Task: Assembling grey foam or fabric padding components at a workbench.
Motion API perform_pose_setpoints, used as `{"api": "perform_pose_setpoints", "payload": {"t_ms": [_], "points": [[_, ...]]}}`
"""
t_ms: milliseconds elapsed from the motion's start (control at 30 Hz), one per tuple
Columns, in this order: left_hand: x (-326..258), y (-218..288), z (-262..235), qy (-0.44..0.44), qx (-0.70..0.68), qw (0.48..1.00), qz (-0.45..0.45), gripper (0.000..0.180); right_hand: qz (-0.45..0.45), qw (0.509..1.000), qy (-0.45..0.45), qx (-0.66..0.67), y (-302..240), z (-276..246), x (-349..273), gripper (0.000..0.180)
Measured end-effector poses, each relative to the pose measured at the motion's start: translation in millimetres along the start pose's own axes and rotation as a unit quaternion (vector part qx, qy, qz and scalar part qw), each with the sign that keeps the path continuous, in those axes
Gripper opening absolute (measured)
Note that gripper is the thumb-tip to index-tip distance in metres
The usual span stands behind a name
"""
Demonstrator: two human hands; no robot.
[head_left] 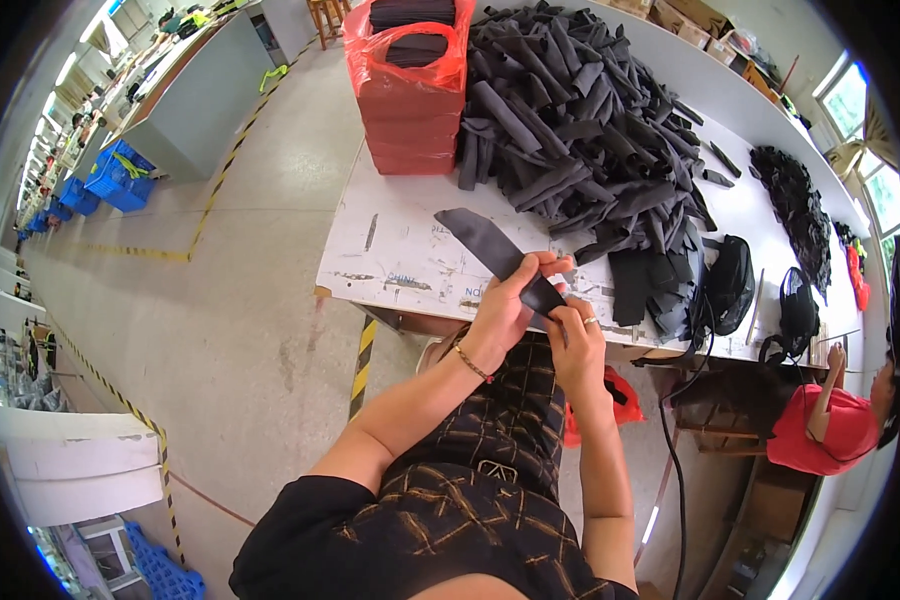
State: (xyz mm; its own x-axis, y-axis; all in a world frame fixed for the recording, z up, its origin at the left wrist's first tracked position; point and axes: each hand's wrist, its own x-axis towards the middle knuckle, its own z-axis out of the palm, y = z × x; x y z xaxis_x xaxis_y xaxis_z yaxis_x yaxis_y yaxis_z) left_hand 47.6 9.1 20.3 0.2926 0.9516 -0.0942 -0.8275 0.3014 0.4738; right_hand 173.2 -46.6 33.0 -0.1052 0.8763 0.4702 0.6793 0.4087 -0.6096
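A: Starting at the left, what's there?

B: Blue crates [120,177] on the floor, well away from the work. Then the white bench [410,255], with a red bag [407,75] of stacked dark pieces on its near-left corner and a big heap of dark strips [580,120] just beside it.

A: And the hands?

B: The left hand [505,310] is closed around one dark strip [495,255], thumb on top, holding it up over the bench edge so that its far end points back left. The right hand [570,335] pinches the near end of the same strip between fingertips (a ring shows on one finger).

A: Which step would you call it?

B: I'd judge one piece is being checked or straightened, apart from the heap. The next move likely needs a steady left grip while the right fingers work the end.

A: Further right?

B: Two black pouches [727,285], and another person in red [830,425] seated at the bench end
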Motion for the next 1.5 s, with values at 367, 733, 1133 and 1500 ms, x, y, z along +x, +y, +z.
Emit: {"api": "perform_pose_setpoints", "payload": {"t_ms": [367, 733, 1133, 1500], "points": [[-2.5, 6.0, 9.1, 0.032, -0.006, 0.999, 0.035, 0.032, -0.03, 0.999, 0.015, -0.006, 5.4, 1.0, -0.5, 0.014], [-4.6, -11.7, 4.2, 0.002, -0.03, 0.999, 0.044, 0.029, -0.052, 0.998, 0.029, 0.017, 11.7, 5.8, 1.3, 0.014], [1.3, -6.2, -2.2, 0.007, -0.014, 0.999, 0.033, 0.034, 0.014, 0.997, 0.018, 0.075, 7.3, 5.4, 5.5, 0.018], [7.4, 1.1, -6.6, -0.083, -0.006, 0.992, 0.092, 0.038, 0.386, 0.733, 0.181, 0.53, -7.5, 22.5, 12.1, 0.015]]}}
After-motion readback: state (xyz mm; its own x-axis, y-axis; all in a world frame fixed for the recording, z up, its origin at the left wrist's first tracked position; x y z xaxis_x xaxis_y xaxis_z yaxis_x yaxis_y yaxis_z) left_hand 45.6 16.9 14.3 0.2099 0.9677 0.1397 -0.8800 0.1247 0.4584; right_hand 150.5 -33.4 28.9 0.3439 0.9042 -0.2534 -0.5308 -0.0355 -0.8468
